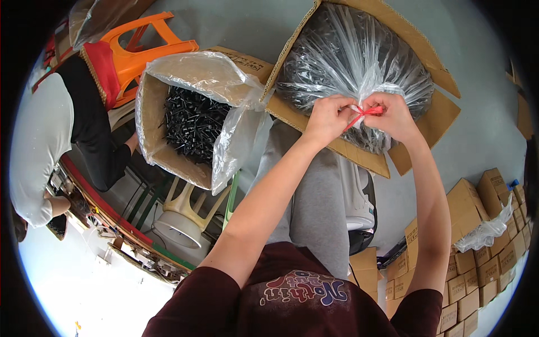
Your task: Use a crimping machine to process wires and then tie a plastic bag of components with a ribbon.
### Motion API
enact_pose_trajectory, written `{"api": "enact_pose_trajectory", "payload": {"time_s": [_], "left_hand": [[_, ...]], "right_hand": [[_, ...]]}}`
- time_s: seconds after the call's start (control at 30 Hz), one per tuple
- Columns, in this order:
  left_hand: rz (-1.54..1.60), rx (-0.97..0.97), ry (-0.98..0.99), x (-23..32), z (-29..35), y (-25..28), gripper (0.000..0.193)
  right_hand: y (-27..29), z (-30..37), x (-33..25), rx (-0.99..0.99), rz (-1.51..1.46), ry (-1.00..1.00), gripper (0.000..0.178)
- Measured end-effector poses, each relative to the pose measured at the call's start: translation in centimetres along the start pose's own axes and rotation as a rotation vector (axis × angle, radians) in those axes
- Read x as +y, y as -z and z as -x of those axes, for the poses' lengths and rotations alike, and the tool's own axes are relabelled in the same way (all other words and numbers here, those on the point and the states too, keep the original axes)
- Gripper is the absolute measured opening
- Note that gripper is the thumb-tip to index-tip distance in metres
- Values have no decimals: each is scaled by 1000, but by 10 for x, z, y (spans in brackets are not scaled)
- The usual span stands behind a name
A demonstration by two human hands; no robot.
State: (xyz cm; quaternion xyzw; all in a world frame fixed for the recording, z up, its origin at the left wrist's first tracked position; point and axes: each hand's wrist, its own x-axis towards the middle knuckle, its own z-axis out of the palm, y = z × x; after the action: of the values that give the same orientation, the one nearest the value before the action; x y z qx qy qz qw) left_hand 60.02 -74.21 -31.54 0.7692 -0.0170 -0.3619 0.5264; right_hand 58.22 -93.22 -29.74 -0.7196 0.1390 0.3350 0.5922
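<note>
A large clear plastic bag [331, 50] with dark contents fills an open cardboard box [441, 115] in front of me. Its gathered neck stands between my hands, with a red tie string [368, 111] around it. My left hand [327, 121] is closed, thumb and fingertips pinching the string on the left side. My right hand [397, 117] is closed on the string's other side, fingers curled at the bag neck. What its fingertips hold is partly hidden.
To the left, a second box [154, 135] lined with clear plastic holds many small black parts [193, 126]. An orange stool [132, 53], a cream stool [182, 222] and a person in a white top [42, 143] are farther left. Stacked cartons [466, 281] stand at right.
</note>
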Motion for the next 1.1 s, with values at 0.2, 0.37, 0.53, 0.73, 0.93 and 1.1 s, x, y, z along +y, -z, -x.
{"api": "enact_pose_trajectory", "payload": {"time_s": [0.2,0.37,0.53,0.73,0.93,1.1], "left_hand": [[5,-55,-14,-5,0,8,26],[-91,-90,-69,5,2,14,26],[-149,-82,-161,5,0,14,25],[-167,-76,-36,10,-1,15,26],[-122,-31,-35,6,1,9,25],[64,53,-37,2,5,3,19]], "right_hand": [[-15,12,-2,205,228,290,17],[-28,20,-6,355,572,568,18],[-33,18,-11,421,665,594,15],[-27,19,-9,364,571,509,13],[-41,38,-10,455,449,385,11],[-64,48,-4,620,332,368,8]]}}
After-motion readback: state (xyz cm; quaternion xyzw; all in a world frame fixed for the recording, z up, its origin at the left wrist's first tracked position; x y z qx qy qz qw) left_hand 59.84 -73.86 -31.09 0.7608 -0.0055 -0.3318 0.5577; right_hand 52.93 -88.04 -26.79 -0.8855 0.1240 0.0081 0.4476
